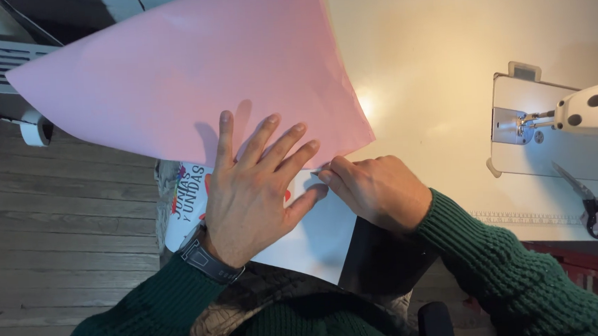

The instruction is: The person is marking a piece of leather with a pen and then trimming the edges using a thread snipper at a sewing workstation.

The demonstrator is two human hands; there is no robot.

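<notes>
While the left hand (248,192) lies flat, fingers spread, right fingers (334,173) pinch the pink sheet (182,71).

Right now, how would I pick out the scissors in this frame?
Find the white sewing machine at the right edge of the cream table. The scissors lie just below its needle, on the machine's flat base. They alone have dark handles and long metal blades, far from both hands.

pink sheet (189,71): smooth matt paper
sleeves (505,259): green ribbed knit
floor (53,224): worn wood planks
table (431,63): smooth, slightly glossy
</notes>
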